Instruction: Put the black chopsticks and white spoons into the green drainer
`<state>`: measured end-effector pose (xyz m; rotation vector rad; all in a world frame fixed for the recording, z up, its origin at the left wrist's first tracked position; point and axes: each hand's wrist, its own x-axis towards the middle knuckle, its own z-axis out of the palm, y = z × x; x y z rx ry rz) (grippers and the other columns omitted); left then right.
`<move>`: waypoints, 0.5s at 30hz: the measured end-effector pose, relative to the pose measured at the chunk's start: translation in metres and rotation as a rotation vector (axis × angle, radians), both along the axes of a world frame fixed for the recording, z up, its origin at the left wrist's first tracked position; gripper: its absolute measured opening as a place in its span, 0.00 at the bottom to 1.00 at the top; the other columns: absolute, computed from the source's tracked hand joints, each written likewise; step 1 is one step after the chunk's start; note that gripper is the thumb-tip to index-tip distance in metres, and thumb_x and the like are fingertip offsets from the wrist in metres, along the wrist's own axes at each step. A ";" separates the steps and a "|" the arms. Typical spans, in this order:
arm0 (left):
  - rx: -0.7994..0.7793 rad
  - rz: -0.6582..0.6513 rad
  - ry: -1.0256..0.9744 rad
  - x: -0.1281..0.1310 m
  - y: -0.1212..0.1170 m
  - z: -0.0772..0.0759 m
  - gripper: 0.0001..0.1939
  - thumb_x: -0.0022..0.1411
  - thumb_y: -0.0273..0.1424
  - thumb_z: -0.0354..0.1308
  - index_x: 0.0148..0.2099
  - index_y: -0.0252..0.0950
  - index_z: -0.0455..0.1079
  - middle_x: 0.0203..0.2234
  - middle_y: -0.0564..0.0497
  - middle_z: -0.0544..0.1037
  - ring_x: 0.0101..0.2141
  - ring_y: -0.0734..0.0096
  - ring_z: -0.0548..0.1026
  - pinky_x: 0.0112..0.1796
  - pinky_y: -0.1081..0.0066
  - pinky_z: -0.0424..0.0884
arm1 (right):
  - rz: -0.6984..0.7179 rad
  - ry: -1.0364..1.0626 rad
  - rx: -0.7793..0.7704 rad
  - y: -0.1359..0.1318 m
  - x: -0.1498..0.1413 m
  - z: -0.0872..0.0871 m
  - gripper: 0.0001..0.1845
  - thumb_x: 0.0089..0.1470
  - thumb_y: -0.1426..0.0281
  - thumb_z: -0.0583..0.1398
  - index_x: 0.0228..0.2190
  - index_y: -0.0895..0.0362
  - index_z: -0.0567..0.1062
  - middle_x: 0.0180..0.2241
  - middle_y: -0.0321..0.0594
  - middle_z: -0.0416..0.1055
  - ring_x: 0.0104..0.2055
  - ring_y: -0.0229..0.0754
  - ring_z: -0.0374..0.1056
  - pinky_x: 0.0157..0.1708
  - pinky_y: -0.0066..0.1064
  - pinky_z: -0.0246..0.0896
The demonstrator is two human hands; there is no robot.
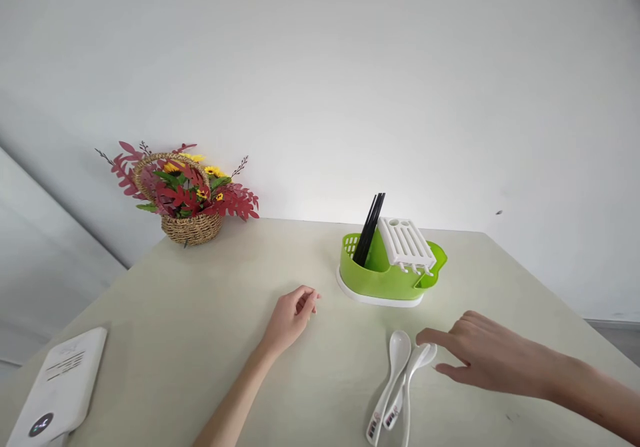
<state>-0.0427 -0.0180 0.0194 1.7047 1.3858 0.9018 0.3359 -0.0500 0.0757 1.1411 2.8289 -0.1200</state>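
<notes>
Several white spoons (399, 350) with printed handle ends lie crossed over one another at the front of the table. My right hand (467, 353) reaches in from the right over their bowls. Its index finger and thumb are apart, with the index tip at or just above one bowl; I cannot tell if it touches. My left hand (291, 317) rests on the table left of the spoons, its fingers loosely curled in with nothing seen in them. Beyond both hands stands a green cutlery holder (383, 283) with a white slotted top and black chopsticks (369, 230) leaning in its left compartment.
A wicker basket (193, 229) of red leaves and yellow flowers stands at the back left by the wall. A white device (65, 383) with a small round display lies at the front left. The pale table (200, 300) has its back edge against the wall.
</notes>
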 end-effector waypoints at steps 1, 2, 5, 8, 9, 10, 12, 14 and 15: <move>0.001 0.000 0.000 0.000 0.000 0.000 0.22 0.73 0.49 0.49 0.44 0.38 0.75 0.29 0.52 0.76 0.28 0.71 0.70 0.29 0.73 0.62 | 0.013 0.002 0.005 -0.001 -0.002 -0.001 0.16 0.63 0.70 0.58 0.51 0.43 0.74 0.21 0.30 0.72 0.26 0.46 0.73 0.32 0.33 0.54; 0.001 0.000 0.000 0.000 0.000 0.001 0.22 0.73 0.49 0.49 0.45 0.38 0.75 0.29 0.52 0.77 0.28 0.71 0.70 0.28 0.73 0.62 | 0.030 0.010 0.012 -0.002 -0.004 -0.003 0.16 0.63 0.72 0.57 0.49 0.43 0.74 0.22 0.30 0.72 0.26 0.45 0.73 0.32 0.32 0.53; 0.004 0.002 -0.001 0.000 0.000 0.002 0.22 0.73 0.49 0.49 0.45 0.38 0.76 0.28 0.52 0.77 0.27 0.71 0.70 0.28 0.73 0.63 | 0.079 0.040 0.051 -0.003 -0.010 -0.008 0.14 0.64 0.77 0.53 0.42 0.48 0.75 0.21 0.31 0.72 0.22 0.41 0.69 0.29 0.32 0.49; 0.005 0.004 -0.010 0.001 0.000 0.003 0.22 0.72 0.48 0.50 0.45 0.38 0.77 0.28 0.52 0.77 0.27 0.70 0.70 0.28 0.73 0.63 | 0.118 0.055 0.104 -0.003 -0.012 -0.015 0.16 0.64 0.80 0.51 0.31 0.52 0.72 0.19 0.31 0.68 0.18 0.37 0.63 0.26 0.33 0.44; 0.005 0.004 -0.014 0.001 0.001 0.003 0.22 0.72 0.49 0.50 0.45 0.38 0.77 0.28 0.52 0.76 0.27 0.70 0.70 0.28 0.73 0.63 | 0.135 0.057 0.116 -0.003 -0.013 -0.017 0.17 0.64 0.80 0.50 0.29 0.52 0.71 0.19 0.32 0.68 0.17 0.37 0.61 0.26 0.33 0.43; 0.004 0.005 -0.018 0.001 0.001 0.002 0.22 0.72 0.49 0.51 0.46 0.38 0.77 0.28 0.52 0.76 0.27 0.71 0.70 0.28 0.73 0.63 | 0.151 0.057 0.126 -0.003 -0.013 -0.019 0.17 0.64 0.80 0.50 0.27 0.53 0.70 0.18 0.32 0.67 0.17 0.36 0.60 0.26 0.33 0.42; 0.003 0.008 -0.023 0.002 0.001 0.002 0.22 0.72 0.49 0.51 0.46 0.37 0.77 0.28 0.52 0.76 0.27 0.71 0.70 0.28 0.73 0.63 | 0.169 0.052 0.134 -0.003 -0.014 -0.020 0.19 0.66 0.79 0.49 0.26 0.53 0.68 0.19 0.33 0.67 0.17 0.36 0.59 0.25 0.33 0.42; 0.002 0.007 -0.025 0.001 0.002 0.001 0.22 0.72 0.49 0.51 0.46 0.37 0.77 0.28 0.52 0.77 0.27 0.71 0.70 0.28 0.73 0.63 | 0.164 0.061 0.130 -0.003 -0.015 -0.020 0.19 0.68 0.77 0.49 0.26 0.53 0.69 0.20 0.33 0.68 0.18 0.36 0.61 0.25 0.33 0.42; 0.001 0.006 -0.024 0.001 0.002 0.001 0.22 0.72 0.49 0.51 0.46 0.38 0.77 0.28 0.52 0.77 0.27 0.71 0.70 0.28 0.73 0.64 | 0.154 0.074 0.123 -0.003 -0.015 -0.019 0.19 0.69 0.75 0.49 0.27 0.53 0.69 0.20 0.34 0.69 0.19 0.36 0.62 0.25 0.33 0.43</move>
